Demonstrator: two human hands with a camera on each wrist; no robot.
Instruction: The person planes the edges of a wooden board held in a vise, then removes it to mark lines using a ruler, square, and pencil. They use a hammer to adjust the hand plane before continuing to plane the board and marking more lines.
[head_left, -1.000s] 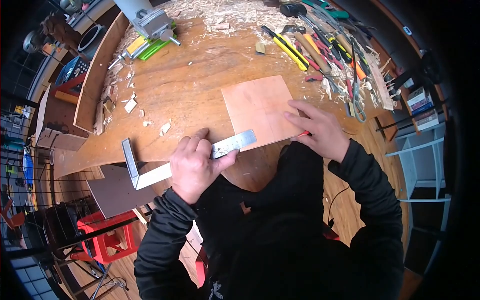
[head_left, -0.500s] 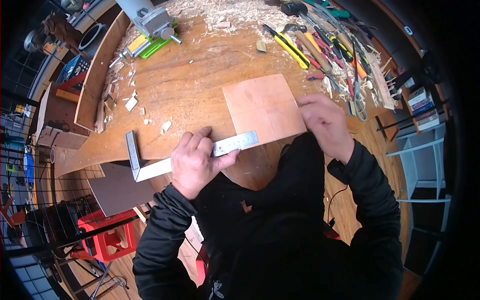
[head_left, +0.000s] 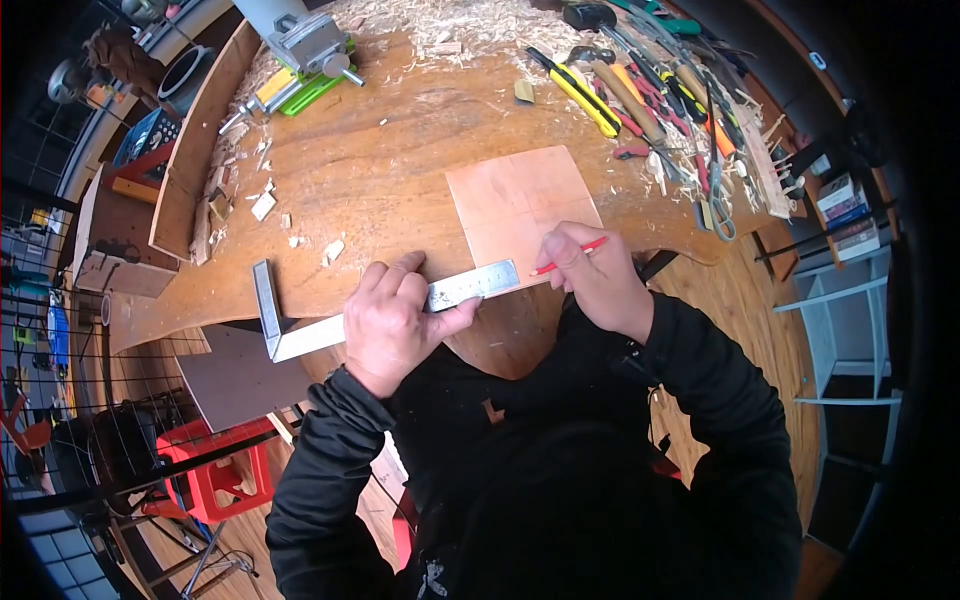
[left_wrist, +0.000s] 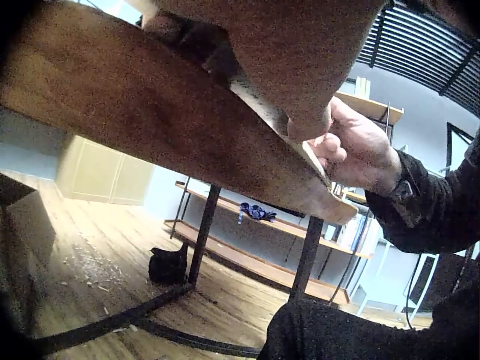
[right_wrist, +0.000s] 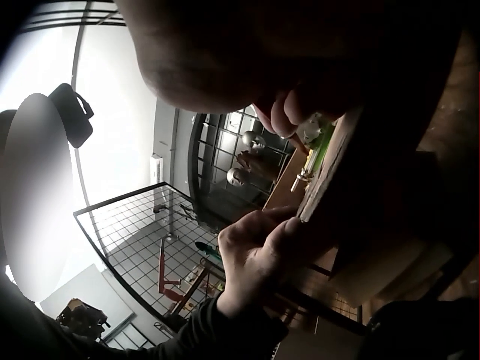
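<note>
Across the table (head_left: 380,180), right hand (head_left: 605,285) has brought pencil (head_left: 543,269) near square (head_left: 460,289).

Left hand (head_left: 385,322) hides middle of square (head_left: 312,340); scale (head_left: 488,282) too small to read. Head view's top edge crops grey column (head_left: 268,12).

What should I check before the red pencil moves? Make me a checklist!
1. Left hand holding the metal square: ok, fingers and thumb are around its blade.
2. Right hand gripping the red pencil: ok.
3. Pencil pointing at the thin board, near the blade's end: ok.
4. Pencil tip touching the board: cannot tell, too small to see.
5. Square lined up exactly: cannot tell.
6. Tools apart from the board: ok, they lie farther away on the table.
</note>
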